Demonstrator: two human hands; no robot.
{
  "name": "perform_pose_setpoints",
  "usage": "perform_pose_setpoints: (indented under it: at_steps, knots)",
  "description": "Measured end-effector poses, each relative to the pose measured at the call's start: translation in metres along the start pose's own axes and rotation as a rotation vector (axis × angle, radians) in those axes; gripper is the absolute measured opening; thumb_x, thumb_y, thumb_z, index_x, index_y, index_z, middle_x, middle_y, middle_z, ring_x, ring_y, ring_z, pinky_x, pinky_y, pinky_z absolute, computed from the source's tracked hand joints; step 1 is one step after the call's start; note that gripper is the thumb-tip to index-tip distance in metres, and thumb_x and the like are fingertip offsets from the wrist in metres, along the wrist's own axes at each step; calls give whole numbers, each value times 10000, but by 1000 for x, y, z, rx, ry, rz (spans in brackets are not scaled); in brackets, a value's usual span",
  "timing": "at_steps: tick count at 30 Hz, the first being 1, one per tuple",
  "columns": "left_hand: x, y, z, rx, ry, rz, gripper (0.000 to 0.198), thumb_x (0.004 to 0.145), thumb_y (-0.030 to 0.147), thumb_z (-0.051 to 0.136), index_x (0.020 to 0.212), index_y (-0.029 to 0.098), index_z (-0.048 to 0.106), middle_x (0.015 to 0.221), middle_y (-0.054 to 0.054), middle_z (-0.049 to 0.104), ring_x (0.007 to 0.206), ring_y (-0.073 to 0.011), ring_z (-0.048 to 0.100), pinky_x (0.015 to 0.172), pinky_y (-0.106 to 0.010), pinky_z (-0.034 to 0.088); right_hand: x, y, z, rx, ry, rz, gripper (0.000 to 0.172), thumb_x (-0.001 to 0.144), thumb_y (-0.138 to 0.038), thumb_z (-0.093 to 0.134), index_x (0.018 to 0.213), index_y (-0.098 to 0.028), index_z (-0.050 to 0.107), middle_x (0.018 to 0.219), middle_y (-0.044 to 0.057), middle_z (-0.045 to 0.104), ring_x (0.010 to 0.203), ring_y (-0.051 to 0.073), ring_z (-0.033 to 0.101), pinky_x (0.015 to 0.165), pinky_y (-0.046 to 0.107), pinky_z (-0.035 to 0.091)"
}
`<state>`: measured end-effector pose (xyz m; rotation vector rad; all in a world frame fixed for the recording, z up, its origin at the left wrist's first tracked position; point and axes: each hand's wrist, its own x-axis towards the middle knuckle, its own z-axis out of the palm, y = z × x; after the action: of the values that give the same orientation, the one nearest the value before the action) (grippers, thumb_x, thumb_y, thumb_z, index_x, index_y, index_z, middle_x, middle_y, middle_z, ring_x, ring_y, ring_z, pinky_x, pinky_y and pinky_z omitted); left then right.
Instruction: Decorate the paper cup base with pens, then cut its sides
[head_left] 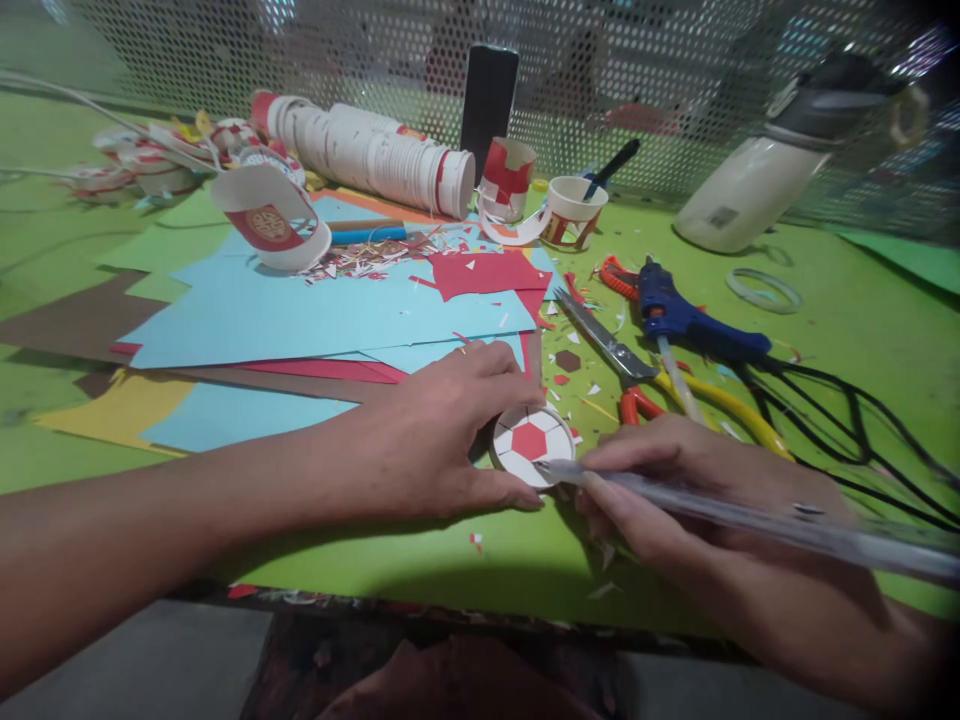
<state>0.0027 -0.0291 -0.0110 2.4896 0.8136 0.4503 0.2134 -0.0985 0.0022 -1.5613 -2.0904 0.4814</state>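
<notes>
A small round white disc with a raised rim lies near the table's front edge, with a red hexagon and thin dark lines on its face. My left hand grips the disc's left side between thumb and fingers. A clear-barrelled pen is pinched in my right hand, its tip touching the lower part of the disc's face. Just beyond the disc lies a brown paper hexagon among paper scraps. Scissors with red and yellow handles lie behind my right hand.
A blue glue gun with black cable lies at right, before a white bottle. Coloured paper sheets spread leftward. Stacked paper cups, a cut cup, a phone and a cup stand along the back.
</notes>
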Motion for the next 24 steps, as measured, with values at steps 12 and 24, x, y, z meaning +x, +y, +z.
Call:
perform_pose_setpoints:
  at_steps: [12, 24]
  knots:
    - [0, 0, 0, 3, -1, -7, 347, 778, 427, 707, 1017, 194, 611, 1004, -48, 534, 953, -204, 525, 780, -309, 435, 0, -1, 1, 43, 7, 7, 129, 826, -370, 620, 808, -294, 723, 699, -29, 729, 572, 147, 663, 525, 234, 536]
    - [0, 2, -1, 5, -14, -21, 321, 782, 429, 699, 982, 191, 621, 1001, -52, 530, 933, -202, 524, 763, -306, 440, -2, -5, 1, 91, 44, 73, 122, 812, -354, 615, 745, -292, 696, 655, -47, 690, 538, 117, 614, 508, 219, 495]
